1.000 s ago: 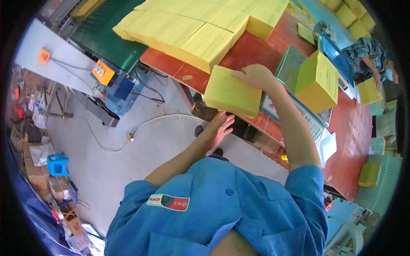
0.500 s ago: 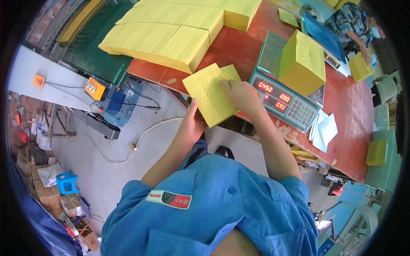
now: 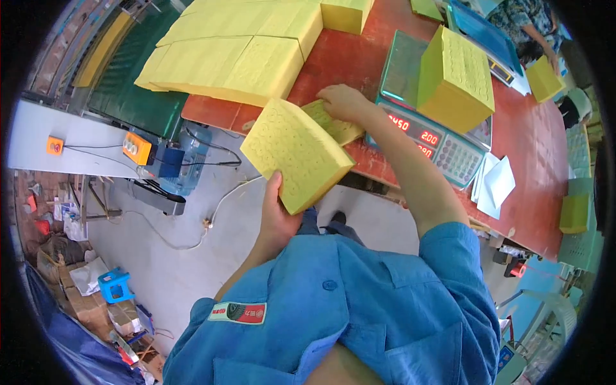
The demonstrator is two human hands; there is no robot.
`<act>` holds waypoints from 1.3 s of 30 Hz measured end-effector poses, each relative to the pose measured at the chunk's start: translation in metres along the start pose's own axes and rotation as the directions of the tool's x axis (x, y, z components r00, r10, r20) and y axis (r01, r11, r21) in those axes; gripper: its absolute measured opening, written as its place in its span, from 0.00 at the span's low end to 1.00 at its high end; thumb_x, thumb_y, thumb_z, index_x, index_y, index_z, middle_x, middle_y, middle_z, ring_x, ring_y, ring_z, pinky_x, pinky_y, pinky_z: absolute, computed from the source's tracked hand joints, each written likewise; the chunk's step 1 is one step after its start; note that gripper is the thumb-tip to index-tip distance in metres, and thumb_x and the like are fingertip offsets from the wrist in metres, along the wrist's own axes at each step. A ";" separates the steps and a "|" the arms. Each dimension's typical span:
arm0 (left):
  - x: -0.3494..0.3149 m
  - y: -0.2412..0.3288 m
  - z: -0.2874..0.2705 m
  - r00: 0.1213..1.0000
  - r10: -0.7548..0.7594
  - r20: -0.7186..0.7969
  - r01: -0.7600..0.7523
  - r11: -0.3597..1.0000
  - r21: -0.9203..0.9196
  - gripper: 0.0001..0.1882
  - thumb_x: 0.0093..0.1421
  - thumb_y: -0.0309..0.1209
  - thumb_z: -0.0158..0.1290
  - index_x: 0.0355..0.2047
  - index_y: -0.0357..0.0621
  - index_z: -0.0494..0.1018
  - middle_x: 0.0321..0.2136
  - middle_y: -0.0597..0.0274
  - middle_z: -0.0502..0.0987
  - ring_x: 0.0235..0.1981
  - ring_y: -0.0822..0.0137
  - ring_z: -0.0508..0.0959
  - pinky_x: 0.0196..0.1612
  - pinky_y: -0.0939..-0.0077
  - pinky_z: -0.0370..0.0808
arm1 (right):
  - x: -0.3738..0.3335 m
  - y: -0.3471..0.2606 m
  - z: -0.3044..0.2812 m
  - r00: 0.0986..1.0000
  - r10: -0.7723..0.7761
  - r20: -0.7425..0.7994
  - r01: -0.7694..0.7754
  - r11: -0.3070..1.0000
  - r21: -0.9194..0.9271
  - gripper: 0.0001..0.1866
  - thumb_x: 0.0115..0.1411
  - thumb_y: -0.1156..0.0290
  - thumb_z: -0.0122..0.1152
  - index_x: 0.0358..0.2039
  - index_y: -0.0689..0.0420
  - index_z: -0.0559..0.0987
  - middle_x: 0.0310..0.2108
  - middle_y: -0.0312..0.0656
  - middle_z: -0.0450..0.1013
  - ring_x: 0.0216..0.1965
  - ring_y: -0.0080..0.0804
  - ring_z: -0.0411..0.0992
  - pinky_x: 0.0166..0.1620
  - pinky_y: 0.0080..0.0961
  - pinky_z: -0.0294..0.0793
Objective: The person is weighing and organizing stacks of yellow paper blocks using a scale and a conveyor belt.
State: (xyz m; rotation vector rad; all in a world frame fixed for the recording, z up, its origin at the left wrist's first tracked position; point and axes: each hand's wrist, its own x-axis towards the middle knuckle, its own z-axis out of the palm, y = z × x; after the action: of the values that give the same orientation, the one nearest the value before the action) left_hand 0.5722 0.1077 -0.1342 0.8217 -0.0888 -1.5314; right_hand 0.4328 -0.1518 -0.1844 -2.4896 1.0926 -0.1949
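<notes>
My left hand grips a thick stack of yellow embossed paper from below, its thumb on the patterned face. The stack is tilted in front of the table edge. Just beyond it, my right hand has its fingers curled on a thinner sheaf of yellow paper at the edge of the red table. Part of that sheaf is hidden behind the thick stack. To the right, another yellow paper stack sits on a digital scale with lit red digits.
Rows of yellow paper blocks cover the table's far left, beside a green conveyor belt. White paper slips lie right of the scale. A co-worker handles another yellow stack at the far right. A cable crosses the floor.
The thick stack has come nearer and lower in my left hand. My right hand has moved away from it with the thinner sheaf, up and left over the table edge.
</notes>
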 end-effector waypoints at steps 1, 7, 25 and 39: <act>0.000 -0.003 -0.002 1.000 -0.006 -0.006 0.006 1.000 0.003 0.28 0.66 0.46 0.48 0.61 0.46 0.63 0.57 0.58 0.71 0.57 0.60 0.71 0.59 0.58 0.67 | -0.002 0.001 0.003 1.000 0.004 0.003 -0.005 1.000 0.007 0.19 0.60 0.65 0.50 0.49 0.57 0.77 0.49 0.51 0.75 0.50 0.47 0.74 0.53 0.42 0.72; 0.019 -0.012 -0.011 0.997 -0.056 -0.048 0.056 0.998 -0.018 0.27 0.67 0.47 0.45 0.61 0.48 0.63 0.57 0.60 0.71 0.58 0.59 0.70 0.59 0.55 0.67 | -0.013 -0.026 -0.007 0.998 0.066 0.020 -0.062 0.987 -0.146 0.17 0.59 0.59 0.53 0.38 0.57 0.82 0.40 0.49 0.79 0.46 0.45 0.76 0.49 0.42 0.75; 0.062 -0.038 -0.003 0.981 0.188 -0.037 -0.189 0.981 -0.033 0.21 0.63 0.38 0.54 0.52 0.41 0.67 0.46 0.58 0.74 0.47 0.65 0.75 0.50 0.66 0.73 | -0.024 0.032 0.033 0.984 0.132 -0.118 -0.133 0.991 -0.001 0.19 0.55 0.54 0.58 0.30 0.58 0.84 0.34 0.55 0.78 0.38 0.54 0.76 0.44 0.45 0.75; 0.069 -0.030 -0.036 0.968 0.242 -0.066 -0.240 0.970 0.038 0.24 0.63 0.49 0.53 0.47 0.40 0.72 0.47 0.57 0.73 0.52 0.66 0.70 0.53 0.70 0.67 | -0.070 -0.035 0.012 0.980 0.180 -0.090 -0.172 0.981 0.089 0.17 0.56 0.60 0.56 0.32 0.62 0.82 0.32 0.59 0.76 0.37 0.56 0.76 0.41 0.45 0.74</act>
State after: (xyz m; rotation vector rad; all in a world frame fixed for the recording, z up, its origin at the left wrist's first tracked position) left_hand 0.5724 0.0658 -0.2062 0.8546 -0.1546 -1.2739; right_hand 0.4119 -0.0761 -0.1783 -2.3178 1.3117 -0.3048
